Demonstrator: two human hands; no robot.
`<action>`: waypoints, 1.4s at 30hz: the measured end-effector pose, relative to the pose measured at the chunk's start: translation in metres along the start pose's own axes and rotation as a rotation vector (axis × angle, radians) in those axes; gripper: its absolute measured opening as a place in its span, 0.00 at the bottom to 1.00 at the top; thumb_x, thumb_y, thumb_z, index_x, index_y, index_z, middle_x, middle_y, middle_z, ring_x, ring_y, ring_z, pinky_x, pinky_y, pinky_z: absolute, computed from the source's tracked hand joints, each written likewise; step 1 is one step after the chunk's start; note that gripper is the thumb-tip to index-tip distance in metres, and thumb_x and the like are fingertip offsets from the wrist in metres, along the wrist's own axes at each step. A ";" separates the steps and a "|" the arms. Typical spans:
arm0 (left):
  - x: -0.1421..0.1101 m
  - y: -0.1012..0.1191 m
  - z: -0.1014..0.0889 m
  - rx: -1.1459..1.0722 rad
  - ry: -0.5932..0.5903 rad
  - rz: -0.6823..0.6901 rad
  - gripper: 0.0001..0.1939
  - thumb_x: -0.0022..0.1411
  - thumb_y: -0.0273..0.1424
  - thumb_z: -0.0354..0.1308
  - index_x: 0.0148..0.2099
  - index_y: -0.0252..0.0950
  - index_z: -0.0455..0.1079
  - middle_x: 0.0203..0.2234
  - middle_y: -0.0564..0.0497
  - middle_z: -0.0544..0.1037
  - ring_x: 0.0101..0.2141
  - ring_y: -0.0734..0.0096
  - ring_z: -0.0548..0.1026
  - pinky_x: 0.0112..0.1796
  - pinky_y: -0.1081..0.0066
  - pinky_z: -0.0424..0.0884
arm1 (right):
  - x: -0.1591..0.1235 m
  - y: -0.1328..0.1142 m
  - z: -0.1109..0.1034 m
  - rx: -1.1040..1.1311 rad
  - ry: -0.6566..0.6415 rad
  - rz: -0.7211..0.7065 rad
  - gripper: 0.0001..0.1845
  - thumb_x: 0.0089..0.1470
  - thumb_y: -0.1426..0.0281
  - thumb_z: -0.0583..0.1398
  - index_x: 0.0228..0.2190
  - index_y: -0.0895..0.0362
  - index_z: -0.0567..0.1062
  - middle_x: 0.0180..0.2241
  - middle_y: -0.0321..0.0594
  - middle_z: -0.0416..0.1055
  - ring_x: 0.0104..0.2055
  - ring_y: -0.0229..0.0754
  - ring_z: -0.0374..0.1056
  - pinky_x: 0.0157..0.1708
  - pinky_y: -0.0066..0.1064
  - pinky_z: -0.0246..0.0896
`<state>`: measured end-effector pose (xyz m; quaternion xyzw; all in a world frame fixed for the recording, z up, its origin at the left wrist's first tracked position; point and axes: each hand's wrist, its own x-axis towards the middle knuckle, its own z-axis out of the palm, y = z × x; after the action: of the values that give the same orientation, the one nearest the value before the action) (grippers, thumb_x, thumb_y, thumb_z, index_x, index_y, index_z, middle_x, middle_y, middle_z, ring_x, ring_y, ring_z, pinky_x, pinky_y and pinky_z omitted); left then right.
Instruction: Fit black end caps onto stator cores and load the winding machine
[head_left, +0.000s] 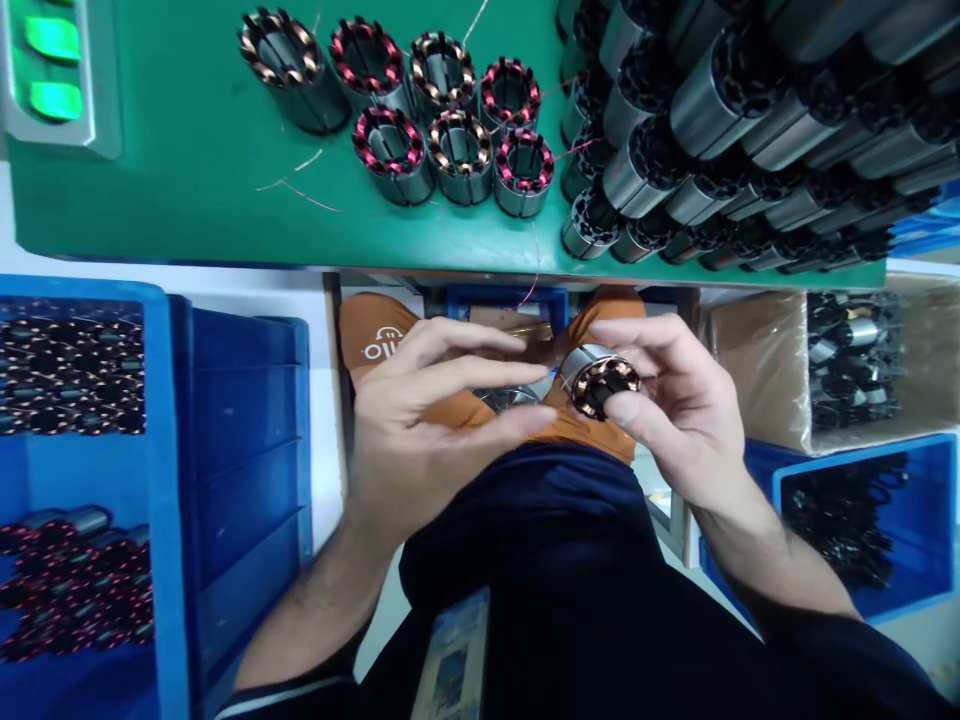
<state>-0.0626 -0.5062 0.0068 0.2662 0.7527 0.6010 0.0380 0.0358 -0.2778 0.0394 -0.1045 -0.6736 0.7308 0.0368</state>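
Observation:
Above my lap, my right hand (675,400) grips a motor stator (581,370) between thumb and fingers. Copper windings and a black insulator ring show on the end that faces me. To its left is my left hand (442,410), fingers stretched out and apart, with the fingertips close to the stator; a thin wire may run between them, but I cannot make it out. On the green table (202,210) ahead stand several wound stators (461,160), some with copper and some with red windings. A few have loose wire ends.
Bare stators (637,180) with black insulators are stacked at the table's right. Blue bins (244,450) of wound stators are at my left. A lined cardboard box (761,370) and a blue bin (919,540) of dark parts stand at right. Wire scraps (307,195) lie on the table.

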 end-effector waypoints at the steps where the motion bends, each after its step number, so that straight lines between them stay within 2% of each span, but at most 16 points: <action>1: 0.002 0.007 0.004 -0.039 0.016 0.001 0.06 0.74 0.36 0.83 0.50 0.49 0.93 0.52 0.52 0.93 0.53 0.58 0.90 0.60 0.55 0.86 | 0.000 0.002 0.003 0.008 -0.003 -0.007 0.21 0.70 0.64 0.81 0.60 0.46 0.86 0.45 0.33 0.91 0.45 0.39 0.90 0.46 0.27 0.88; 4: 0.005 0.012 0.014 -0.147 -0.022 -0.050 0.02 0.77 0.32 0.79 0.47 0.46 0.91 0.52 0.50 0.92 0.56 0.57 0.88 0.65 0.52 0.85 | 0.000 0.007 0.004 0.083 -0.021 0.014 0.20 0.72 0.67 0.80 0.61 0.45 0.86 0.46 0.32 0.91 0.45 0.36 0.90 0.49 0.26 0.88; 6: 0.002 0.001 0.019 -0.263 -0.118 -0.146 0.04 0.79 0.31 0.75 0.46 0.44 0.89 0.53 0.48 0.91 0.56 0.57 0.88 0.66 0.53 0.84 | -0.002 0.010 0.000 0.147 -0.044 0.042 0.21 0.74 0.64 0.79 0.63 0.45 0.85 0.47 0.33 0.91 0.44 0.38 0.90 0.47 0.28 0.89; 8: -0.003 -0.015 0.023 -0.388 -0.180 -0.270 0.07 0.81 0.36 0.75 0.45 0.42 0.87 0.52 0.46 0.91 0.55 0.58 0.89 0.62 0.58 0.85 | -0.006 0.011 -0.005 0.193 -0.068 0.068 0.22 0.75 0.60 0.78 0.64 0.44 0.83 0.47 0.34 0.91 0.42 0.41 0.91 0.44 0.31 0.90; 10: -0.008 -0.027 0.023 -0.466 -0.147 -0.372 0.11 0.80 0.40 0.76 0.43 0.41 0.87 0.50 0.46 0.92 0.53 0.60 0.90 0.56 0.63 0.86 | -0.009 0.010 -0.007 0.199 -0.070 0.095 0.23 0.75 0.58 0.78 0.65 0.44 0.82 0.45 0.34 0.90 0.40 0.42 0.90 0.42 0.32 0.90; 12: -0.010 -0.029 0.020 -0.524 -0.109 -0.413 0.10 0.80 0.42 0.77 0.47 0.42 0.91 0.49 0.46 0.94 0.51 0.60 0.92 0.53 0.65 0.88 | -0.010 0.009 -0.006 0.178 -0.060 0.117 0.24 0.74 0.58 0.79 0.63 0.44 0.81 0.41 0.32 0.88 0.37 0.40 0.88 0.42 0.32 0.90; 13: -0.010 -0.027 0.017 -0.559 -0.121 -0.409 0.09 0.79 0.42 0.79 0.51 0.44 0.92 0.50 0.46 0.95 0.51 0.60 0.93 0.54 0.64 0.88 | -0.011 0.008 -0.004 0.167 -0.056 0.123 0.24 0.73 0.58 0.79 0.63 0.45 0.80 0.40 0.31 0.88 0.36 0.39 0.87 0.42 0.31 0.90; 16: -0.008 -0.012 0.011 -0.643 -0.216 -0.352 0.17 0.70 0.40 0.87 0.58 0.48 0.94 0.51 0.48 0.96 0.51 0.58 0.95 0.56 0.63 0.91 | -0.009 0.007 0.001 0.132 -0.056 0.138 0.26 0.72 0.54 0.79 0.62 0.46 0.79 0.40 0.32 0.87 0.34 0.40 0.86 0.41 0.33 0.89; 18: -0.006 -0.003 0.010 -0.588 -0.197 -0.294 0.14 0.68 0.33 0.89 0.53 0.49 0.95 0.51 0.51 0.96 0.52 0.60 0.95 0.56 0.66 0.90 | -0.009 0.008 0.003 0.116 -0.055 0.144 0.26 0.72 0.53 0.79 0.62 0.46 0.79 0.41 0.34 0.88 0.37 0.42 0.87 0.42 0.34 0.89; 21: -0.007 0.000 0.012 -0.468 -0.157 -0.242 0.07 0.74 0.27 0.83 0.46 0.47 0.93 0.50 0.52 0.96 0.54 0.65 0.94 0.59 0.69 0.88 | -0.010 0.011 0.001 0.151 -0.068 0.126 0.25 0.73 0.56 0.78 0.63 0.45 0.79 0.43 0.35 0.89 0.40 0.44 0.89 0.43 0.35 0.90; 24: -0.010 -0.009 0.016 -0.483 -0.179 -0.348 0.04 0.76 0.32 0.82 0.45 0.44 0.92 0.49 0.50 0.96 0.51 0.64 0.95 0.55 0.70 0.90 | -0.015 0.013 -0.004 0.241 -0.109 0.104 0.24 0.75 0.57 0.76 0.65 0.45 0.80 0.43 0.35 0.90 0.37 0.42 0.88 0.40 0.35 0.89; 27: -0.011 -0.014 0.016 -0.537 -0.145 -0.449 0.05 0.76 0.36 0.83 0.46 0.43 0.93 0.47 0.49 0.96 0.48 0.63 0.95 0.52 0.70 0.91 | -0.020 0.012 -0.007 0.219 -0.101 0.111 0.25 0.75 0.58 0.76 0.66 0.46 0.81 0.43 0.35 0.89 0.36 0.40 0.87 0.40 0.32 0.86; 31: -0.008 -0.006 0.013 -0.580 -0.232 -0.377 0.09 0.73 0.35 0.85 0.54 0.47 0.95 0.49 0.48 0.95 0.49 0.60 0.95 0.50 0.66 0.92 | -0.019 0.012 -0.007 0.095 -0.148 0.068 0.28 0.70 0.64 0.79 0.64 0.49 0.80 0.39 0.33 0.87 0.36 0.39 0.86 0.36 0.27 0.82; 34: -0.006 0.004 0.011 -0.543 -0.261 -0.338 0.06 0.74 0.39 0.84 0.48 0.45 0.94 0.49 0.45 0.94 0.49 0.57 0.93 0.49 0.61 0.92 | -0.017 0.015 -0.007 0.058 -0.189 0.045 0.29 0.69 0.70 0.79 0.65 0.49 0.79 0.40 0.32 0.87 0.39 0.40 0.88 0.37 0.25 0.82; 37: -0.008 0.006 0.010 -0.486 -0.279 -0.332 0.09 0.78 0.41 0.79 0.46 0.43 0.90 0.50 0.43 0.92 0.49 0.56 0.91 0.50 0.60 0.91 | -0.018 0.019 -0.008 0.071 -0.216 0.042 0.30 0.69 0.74 0.78 0.66 0.48 0.80 0.42 0.33 0.88 0.42 0.39 0.89 0.40 0.25 0.82; 42: -0.022 -0.027 0.014 -0.476 -0.389 -0.402 0.15 0.84 0.46 0.71 0.48 0.41 0.83 0.51 0.43 0.91 0.48 0.59 0.90 0.50 0.62 0.88 | -0.022 0.021 -0.011 0.133 -0.200 0.008 0.26 0.73 0.67 0.77 0.67 0.49 0.80 0.45 0.37 0.89 0.41 0.40 0.89 0.40 0.27 0.83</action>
<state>-0.0484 -0.5074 -0.0276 0.2061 0.6077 0.6779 0.3588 0.0613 -0.2734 0.0197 -0.0309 -0.6236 0.7807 -0.0266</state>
